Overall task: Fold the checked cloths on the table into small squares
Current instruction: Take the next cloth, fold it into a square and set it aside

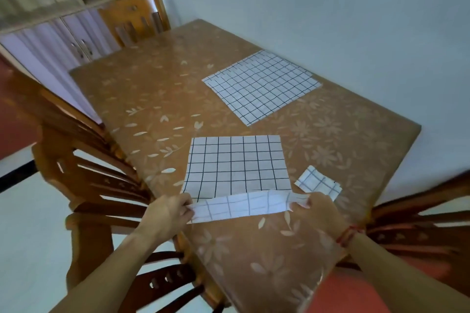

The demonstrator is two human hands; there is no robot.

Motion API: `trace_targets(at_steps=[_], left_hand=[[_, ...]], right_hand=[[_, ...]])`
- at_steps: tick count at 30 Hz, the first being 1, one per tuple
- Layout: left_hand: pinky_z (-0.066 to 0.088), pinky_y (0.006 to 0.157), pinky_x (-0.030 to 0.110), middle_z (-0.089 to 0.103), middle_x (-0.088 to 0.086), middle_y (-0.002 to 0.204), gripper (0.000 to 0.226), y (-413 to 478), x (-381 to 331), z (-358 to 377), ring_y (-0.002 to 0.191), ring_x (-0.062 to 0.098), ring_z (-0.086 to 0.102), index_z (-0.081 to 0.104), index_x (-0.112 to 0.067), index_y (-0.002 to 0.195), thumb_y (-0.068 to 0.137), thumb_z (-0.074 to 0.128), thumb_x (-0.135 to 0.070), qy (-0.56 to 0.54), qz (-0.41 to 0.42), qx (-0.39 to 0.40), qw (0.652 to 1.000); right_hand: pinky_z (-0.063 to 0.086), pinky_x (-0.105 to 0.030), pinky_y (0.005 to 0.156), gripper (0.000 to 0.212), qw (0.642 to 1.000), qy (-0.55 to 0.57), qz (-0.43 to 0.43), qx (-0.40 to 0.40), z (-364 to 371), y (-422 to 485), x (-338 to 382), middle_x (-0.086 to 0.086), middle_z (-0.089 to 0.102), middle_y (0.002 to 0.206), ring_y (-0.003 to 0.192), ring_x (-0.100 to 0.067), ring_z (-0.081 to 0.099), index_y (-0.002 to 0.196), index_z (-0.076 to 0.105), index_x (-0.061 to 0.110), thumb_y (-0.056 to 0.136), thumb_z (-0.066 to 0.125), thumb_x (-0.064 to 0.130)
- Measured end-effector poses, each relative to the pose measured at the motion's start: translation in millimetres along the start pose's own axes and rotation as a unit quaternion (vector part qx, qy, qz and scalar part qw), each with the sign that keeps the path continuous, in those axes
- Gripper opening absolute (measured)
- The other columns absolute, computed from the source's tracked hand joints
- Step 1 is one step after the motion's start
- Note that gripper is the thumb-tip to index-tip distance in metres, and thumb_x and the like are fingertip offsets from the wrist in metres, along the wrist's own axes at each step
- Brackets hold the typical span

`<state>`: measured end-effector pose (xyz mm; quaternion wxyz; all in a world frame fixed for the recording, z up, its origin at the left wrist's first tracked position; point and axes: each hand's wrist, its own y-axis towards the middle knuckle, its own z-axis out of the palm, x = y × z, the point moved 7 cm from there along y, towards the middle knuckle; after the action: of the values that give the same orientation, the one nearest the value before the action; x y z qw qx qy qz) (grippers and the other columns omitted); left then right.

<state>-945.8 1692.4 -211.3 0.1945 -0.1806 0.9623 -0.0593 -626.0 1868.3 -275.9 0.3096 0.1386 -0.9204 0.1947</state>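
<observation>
Both forearms come in from the near edge on my feed, and a red thread (348,235) is tied round the right wrist. My left hand (170,211) pinches the near-left corner of the near cloth (236,165), fingers curled together on the fabric. My right hand (318,208) grips the near-right corner the same way, thumb and fingers clamped on it.

Between the two hands the near edge is raised off the table (162,89) as a narrow strip (244,206). The strip shows the paler underside, where the grid lines read as faint grey. The remaining part of that cloth lies flat just beyond the strip, white with a crisp black grid of squares, its far edge straight and its corners sharp.

Just right of it, near my right hand, sits a small folded cloth (318,181) in the same check, a compact square turned at an angle. Well apart from both, toward the far right of the table, a far cloth (262,86) lies fully spread and turned diagonally.

A brown cover with pale flowers and leaves lies over the table. Wooden chairs stand at the left (84,173) and at the right (417,218), and a pale wall (330,2) runs along the far side.
</observation>
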Motion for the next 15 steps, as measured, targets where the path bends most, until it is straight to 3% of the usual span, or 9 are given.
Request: trace_targets(at_steps=[3, 4, 6, 8, 10, 15], left_hand=[[0.041, 0.060, 0.030, 0.064, -0.006, 0.074, 0.007, -10, 2, 7, 0.078, 0.018, 0.060, 0.061, -0.028, 0.080, 0.081, 0.066, -0.032, -0.002, 0.008, 0.053, 0.999], [0.041, 0.060, 0.030, 0.063, -0.006, 0.072, 0.009, -13, 3, 9, 0.076, 0.017, 0.060, 0.059, -0.029, 0.076, 0.081, 0.067, -0.031, -0.007, 0.009, 0.066, 0.998], [0.044, 0.064, 0.031, 0.066, -0.006, 0.075, 0.009, -16, 5, 10, 0.078, 0.017, 0.061, 0.061, -0.026, 0.075, 0.081, 0.067, -0.029, -0.007, 0.011, 0.083, 0.996], [0.049, 0.072, 0.034, 0.070, -0.004, 0.084, 0.007, -15, 8, 9, 0.084, 0.019, 0.063, 0.068, -0.021, 0.084, 0.083, 0.065, -0.027, 0.000, 0.012, 0.084, 0.996], [0.051, 0.076, 0.037, 0.072, -0.003, 0.091, 0.013, -10, 11, 7, 0.089, 0.020, 0.065, 0.070, -0.021, 0.095, 0.085, 0.064, -0.027, 0.003, 0.009, 0.072, 0.997], [0.053, 0.080, 0.037, 0.071, -0.004, 0.102, 0.018, 13, 12, 2, 0.097, 0.022, 0.063, 0.069, -0.025, 0.104, 0.090, 0.059, -0.030, 0.025, -0.002, 0.017, 1.000]], right_hand=[[0.035, -0.012, 0.047, 0.034, 0.998, -0.019, -0.038, 0.046, 6, -2, -4, 0.026, 0.054, 0.048, 0.050, 0.006, 0.052, 0.050, 0.060, 0.039, 0.080, 0.072, 0.028], [0.033, -0.013, 0.050, 0.026, 0.997, -0.026, -0.041, 0.062, 8, -2, -6, 0.019, 0.054, 0.050, 0.050, 0.001, 0.051, 0.055, 0.062, 0.033, 0.079, 0.072, 0.029], [0.029, -0.021, 0.051, 0.034, 0.995, -0.032, -0.046, 0.079, 11, 0, -11, 0.010, 0.043, 0.050, 0.047, -0.005, 0.039, 0.055, 0.054, 0.015, 0.079, 0.072, 0.031], [0.024, -0.023, 0.051, 0.041, 0.995, -0.032, -0.057, 0.078, 11, 3, -12, 0.009, 0.034, 0.050, 0.047, -0.006, 0.031, 0.054, 0.048, 0.010, 0.081, 0.073, 0.029], [0.023, -0.023, 0.051, 0.040, 0.995, -0.037, -0.059, 0.069, 11, 4, -11, 0.007, 0.032, 0.051, 0.048, -0.008, 0.028, 0.062, 0.055, 0.000, 0.083, 0.072, 0.030], [0.024, -0.018, 0.046, 0.042, 0.997, -0.064, -0.025, 0.043, 13, 10, -9, 0.005, 0.032, 0.050, 0.045, -0.008, 0.029, 0.058, 0.048, 0.010, 0.085, 0.070, 0.034]])
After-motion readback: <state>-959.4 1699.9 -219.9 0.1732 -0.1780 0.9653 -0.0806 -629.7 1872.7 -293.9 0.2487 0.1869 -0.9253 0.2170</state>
